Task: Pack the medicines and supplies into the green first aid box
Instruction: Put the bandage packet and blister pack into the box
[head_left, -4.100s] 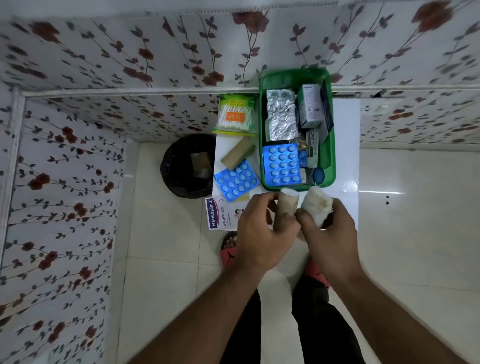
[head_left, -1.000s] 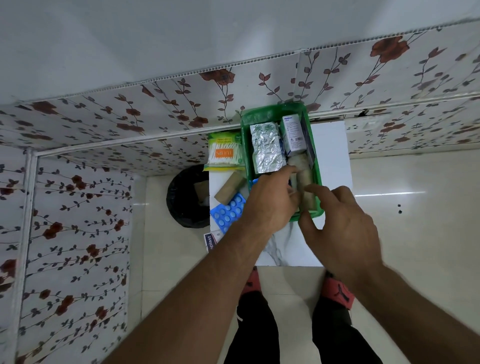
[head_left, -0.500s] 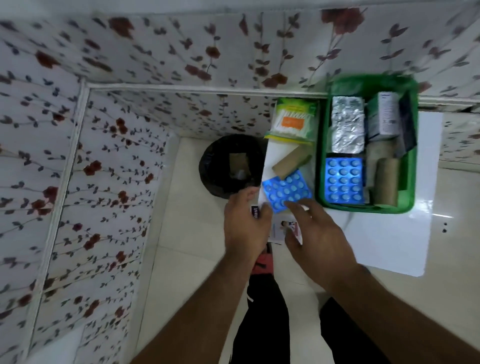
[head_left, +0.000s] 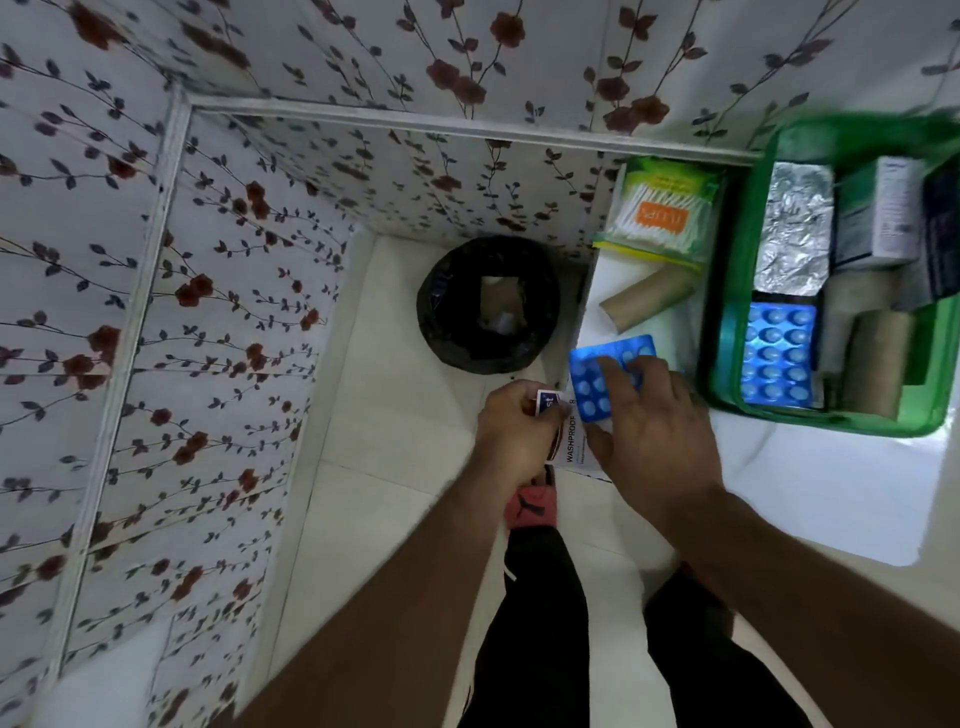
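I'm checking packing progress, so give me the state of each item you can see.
green first aid box: open, partly filled
plaster packet: on table, left hand gripping it
loose blue blister pack: outside box, under right hand
cotton swab pack: outside box
loose brown roll: lying outside box

Home corner: floral wall panels (head_left: 249, 270), tiled floor (head_left: 395, 467), bin (head_left: 488, 306).

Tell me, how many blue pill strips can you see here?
2: one blue pill strip lies inside the green box; the other is on the table under the right hand. Others may be hidden.
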